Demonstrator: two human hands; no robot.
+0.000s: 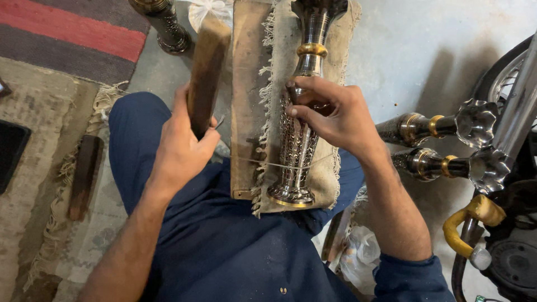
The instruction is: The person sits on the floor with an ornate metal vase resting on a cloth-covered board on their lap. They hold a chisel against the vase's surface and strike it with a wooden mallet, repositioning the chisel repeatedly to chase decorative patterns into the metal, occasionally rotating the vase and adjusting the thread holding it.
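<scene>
A tall engraved metal vase [299,140] with a gold band lies on a frayed cloth [330,168] over a wooden board [246,112] propped on my lap. My right hand [330,114] rests on the vase's middle, fingers pinched around a small dark tool held against the metal. My left hand [182,145] grips a wooden mallet [207,61] raised upright to the left of the board. A thin string crosses the vase near its base.
Two similar vases [442,126] [447,165] lie on the concrete floor at right, next to a motorcycle wheel [512,84]. Another vase's base [168,28] stands at top left. A wooden block [84,176] lies on the rug at left.
</scene>
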